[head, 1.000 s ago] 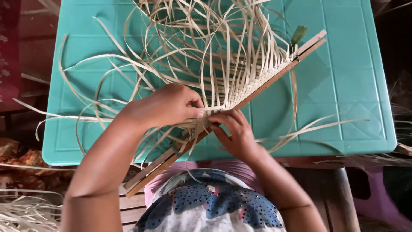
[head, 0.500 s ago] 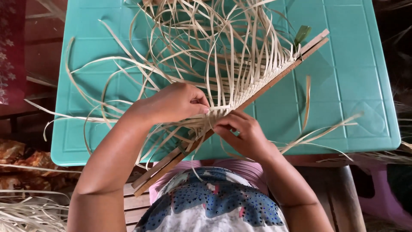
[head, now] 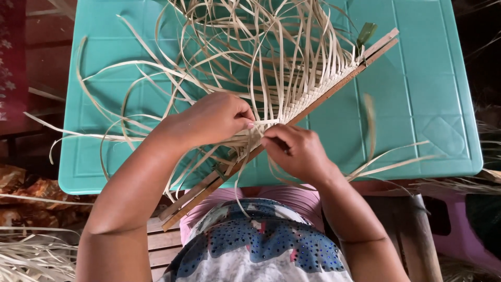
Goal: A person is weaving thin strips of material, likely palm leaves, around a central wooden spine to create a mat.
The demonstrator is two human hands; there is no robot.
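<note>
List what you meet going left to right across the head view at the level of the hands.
Teal table rim → loose pale strips → left hand → right hand → bare teal table top.

This looks like a small home craft space given over to hand weaving rather than a factory floor; a teal plastic desk (head: 433, 78) of the household sort serves as the work surface, and it is covered by a spread of pale plant strips (head: 235, 47) held in a pair of wooden slats (head: 334, 86). More dried strips (head: 31, 256) lie heaped on the ground at the lower left beside a patterned cloth (head: 21, 183); a slatted wooden seat (head: 162, 240) and a purple plastic stool (head: 464, 230) stand close by, all plain domestic furniture.
</note>
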